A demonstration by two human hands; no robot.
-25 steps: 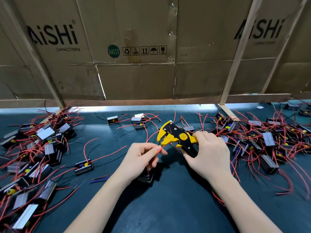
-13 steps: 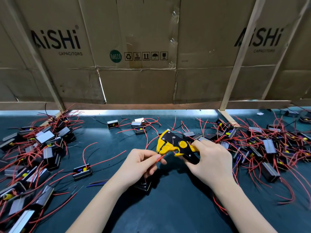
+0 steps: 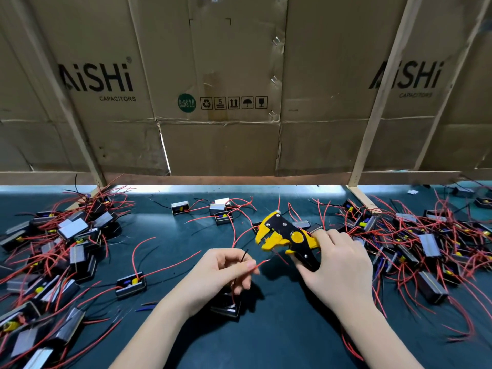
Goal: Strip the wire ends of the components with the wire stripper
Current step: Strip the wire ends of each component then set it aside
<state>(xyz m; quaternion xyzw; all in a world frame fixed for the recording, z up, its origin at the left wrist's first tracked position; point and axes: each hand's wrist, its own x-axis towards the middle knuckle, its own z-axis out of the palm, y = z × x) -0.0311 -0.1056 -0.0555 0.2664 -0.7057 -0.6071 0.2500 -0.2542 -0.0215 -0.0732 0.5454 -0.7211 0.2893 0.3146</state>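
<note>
Left hand (image 3: pixel 226 272) pinches a red wire (image 3: pixel 262 263); right hand (image 3: pixel 338 265) clenches the wire stripper (image 3: pixel 286 237). Feeding it crooked risks nicking strands

The wire stripper (image 3: pixel 286 237) was yellow and black. Red wires (image 3: pixel 262 263) trailed from black components (image 3: pixel 131 284) with yellow parts inside. The work mat (image 3: pixel 266 342) was dark teal; the brown cardboard (image 3: pixel 226 145) bore black lettering and a green round mark.

A pile of components (image 3: pixel 61 251) lies left on the table (image 3: pixel 279 339); another pile (image 3: pixel 415 241) lies right; between them, the left hand (image 3: pixel 223 275) and the right hand (image 3: pixel 338 267) with the wire stripper (image 3: pixel 286 237); a cardboard wall (image 3: pixel 218 145) stands behind.
</note>
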